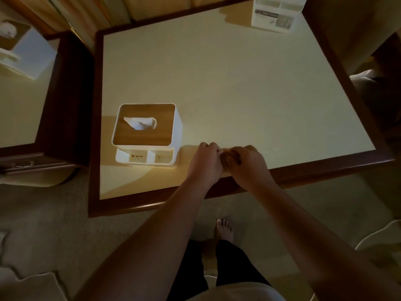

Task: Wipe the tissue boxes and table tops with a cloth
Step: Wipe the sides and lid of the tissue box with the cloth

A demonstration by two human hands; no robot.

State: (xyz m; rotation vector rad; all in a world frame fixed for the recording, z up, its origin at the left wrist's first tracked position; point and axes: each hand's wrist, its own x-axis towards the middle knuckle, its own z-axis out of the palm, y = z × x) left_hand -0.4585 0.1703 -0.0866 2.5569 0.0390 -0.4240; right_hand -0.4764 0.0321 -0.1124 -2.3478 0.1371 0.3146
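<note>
A cream table top with a dark wooden rim [238, 83] fills the middle. On its near left stands a white tissue box with a wooden lid [147, 133], a tissue poking from the slot. A second white tissue box [275, 14] sits at the far right corner. Just right of the near box, by the front edge, my left hand [205, 161] and my right hand [247, 164] are together, both gripping a small bunched brown cloth [227, 157]. Most of the cloth is hidden by my fingers.
A second table [19, 101] adjoins on the left, carrying another tissue box [19, 48]. Chairs or seats stand at the right [368, 88]. Carpet and my bare foot [224, 231] are below the table's front edge.
</note>
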